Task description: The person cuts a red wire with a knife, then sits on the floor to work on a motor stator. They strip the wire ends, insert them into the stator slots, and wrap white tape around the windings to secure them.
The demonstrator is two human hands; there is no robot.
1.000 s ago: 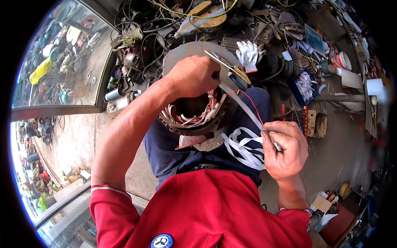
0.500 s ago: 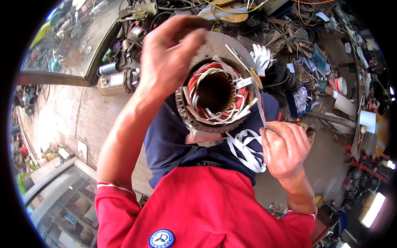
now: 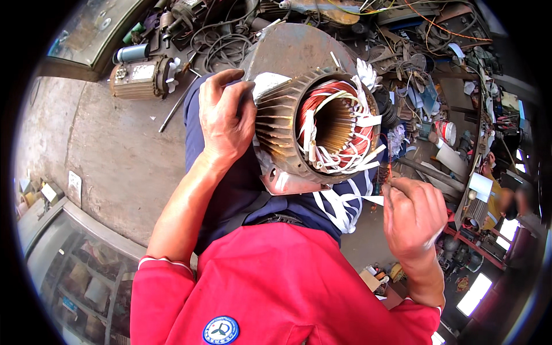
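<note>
A finned, rusty motor stator (image 3: 279, 123) lies tilted in front of me, its round open end turned to the right. Red copper windings (image 3: 313, 103) bound with white tape and white sleeves ring the bore. At the housing's left end my left hand (image 3: 227, 118) has its fingers bent against the edge; its fingertips are partly hidden. My right hand (image 3: 414, 215), right of the stator, pinches a white binding tape (image 3: 339, 210), whose loose loops hang over my lap below the housing.
Beyond the stator stands a round, worn metal surface (image 3: 299, 49). A second motor (image 3: 141, 79) and a metal rod (image 3: 175, 106) lie on the floor at left. A white glove (image 3: 366, 73) rests beside cluttered parts at right. A glass-topped cabinet (image 3: 80, 259) is at lower left.
The stator has turned, so its finned side shows and its open end faces right. My left hand has come down from above it to its left end. The right hand has moved slightly right.
</note>
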